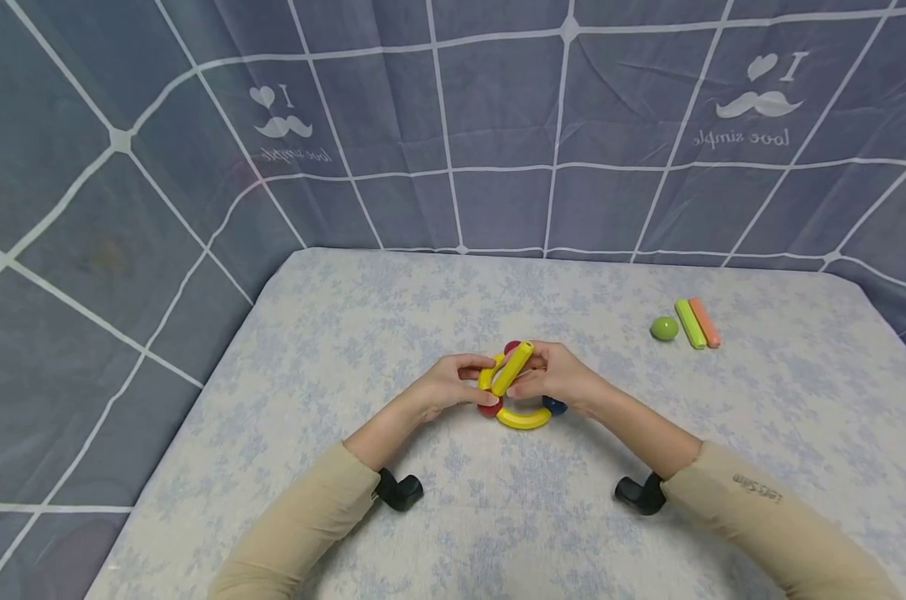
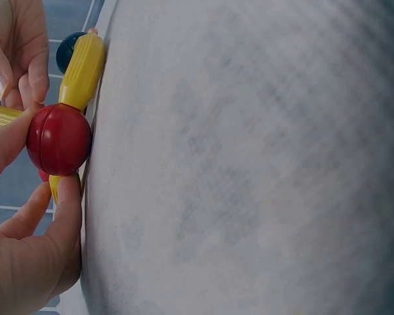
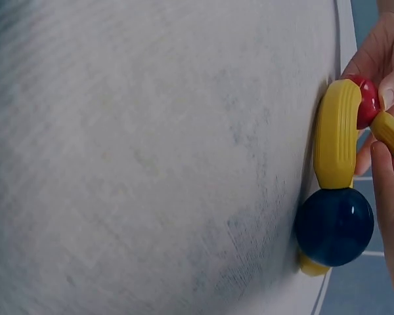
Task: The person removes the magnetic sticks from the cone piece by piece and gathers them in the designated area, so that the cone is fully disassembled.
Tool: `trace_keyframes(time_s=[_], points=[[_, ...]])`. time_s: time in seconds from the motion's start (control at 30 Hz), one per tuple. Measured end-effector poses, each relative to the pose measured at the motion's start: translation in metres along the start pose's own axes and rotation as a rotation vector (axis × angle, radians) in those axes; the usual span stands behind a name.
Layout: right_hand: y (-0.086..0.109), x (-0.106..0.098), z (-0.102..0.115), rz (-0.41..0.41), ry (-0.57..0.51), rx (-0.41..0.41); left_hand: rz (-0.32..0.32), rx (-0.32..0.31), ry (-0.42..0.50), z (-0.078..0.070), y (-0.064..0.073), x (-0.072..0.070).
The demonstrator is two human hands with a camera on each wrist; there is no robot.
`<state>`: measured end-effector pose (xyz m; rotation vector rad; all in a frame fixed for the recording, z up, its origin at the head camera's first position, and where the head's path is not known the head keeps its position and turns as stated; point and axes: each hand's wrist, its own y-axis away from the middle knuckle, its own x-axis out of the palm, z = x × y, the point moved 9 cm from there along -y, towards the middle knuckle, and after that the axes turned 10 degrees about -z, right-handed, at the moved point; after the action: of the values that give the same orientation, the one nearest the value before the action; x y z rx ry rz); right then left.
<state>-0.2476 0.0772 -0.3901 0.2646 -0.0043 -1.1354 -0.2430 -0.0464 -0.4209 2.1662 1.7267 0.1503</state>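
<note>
Yellow curved bars and coloured balls lie joined in a ring on the table. My left hand (image 1: 447, 388) pinches a glossy red ball (image 2: 59, 140) between thumb and fingers. A straight yellow bar (image 1: 514, 367) slants up from that ball, held in the fingers of my right hand (image 1: 563, 380); in the right wrist view its lower end meets the ball. The near curved bar (image 1: 523, 420) runs from the red ball to a dark blue ball (image 3: 335, 227) below my right hand. Another red ball (image 1: 511, 345) shows at the far side, partly hidden by the right hand and the straight bar.
On the table's right side lie a green ball (image 1: 664, 328), a lime bar (image 1: 690, 323) and an orange bar (image 1: 704, 322). A blue-grey curtain (image 1: 498, 125) with white lines stands behind the flowered tablecloth (image 1: 392, 300) and along its left edge.
</note>
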Motion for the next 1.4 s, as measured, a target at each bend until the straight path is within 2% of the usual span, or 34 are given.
trace_keyframes(time_s=[0.4,0.83,1.13,1.4], points=[[-0.005,0.007,-0.005,-0.005,0.018,-0.002,-0.010,-0.003,-0.006,0.000,-0.002,-0.001],[-0.012,0.011,-0.008,-0.025,-0.028,0.033,-0.012,-0.010,-0.006,0.002,-0.003,-0.002],[-0.016,0.014,-0.007,-0.042,-0.014,-0.014,-0.011,0.008,-0.008,0.001,-0.003,-0.001],[-0.017,0.016,-0.005,-0.045,0.029,-0.059,-0.001,-0.009,-0.016,0.002,-0.002,0.000]])
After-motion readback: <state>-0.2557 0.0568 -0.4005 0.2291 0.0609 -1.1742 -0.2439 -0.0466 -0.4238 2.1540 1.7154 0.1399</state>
